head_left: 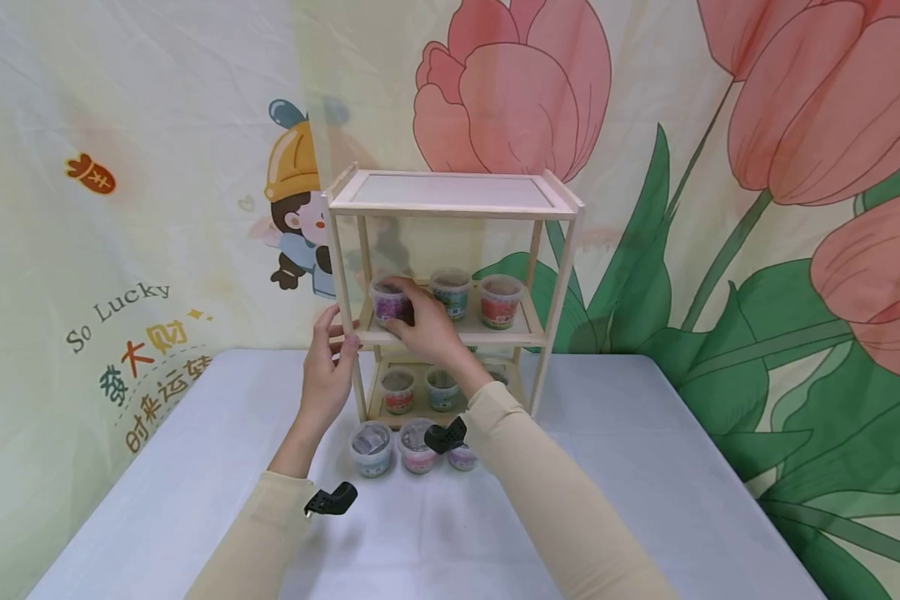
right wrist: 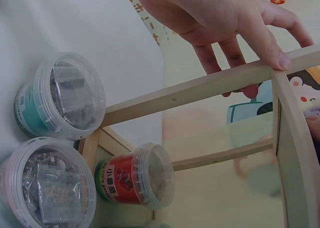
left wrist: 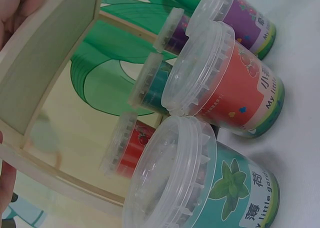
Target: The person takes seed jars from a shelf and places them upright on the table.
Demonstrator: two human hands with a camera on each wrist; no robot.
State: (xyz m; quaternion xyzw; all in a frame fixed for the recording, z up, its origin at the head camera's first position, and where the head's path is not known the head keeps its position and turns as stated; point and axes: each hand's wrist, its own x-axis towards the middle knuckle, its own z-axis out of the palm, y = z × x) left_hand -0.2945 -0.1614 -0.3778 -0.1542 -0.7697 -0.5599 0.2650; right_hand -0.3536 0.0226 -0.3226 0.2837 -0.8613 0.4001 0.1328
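Right hand (head_left: 426,327) grips purple tub (head_left: 390,302) (middle shelf (head_left: 521,333), left end).

We read "So Lucky" on the wall cloth (head_left: 120,250), with orange and green Chinese characters below it. The teal tub (left wrist: 220,188) bears "薄荷" and "little garden". The red tub (left wrist: 235,88) shows "小" and "My little". The shelf tub (right wrist: 125,180) reads "小番茄".
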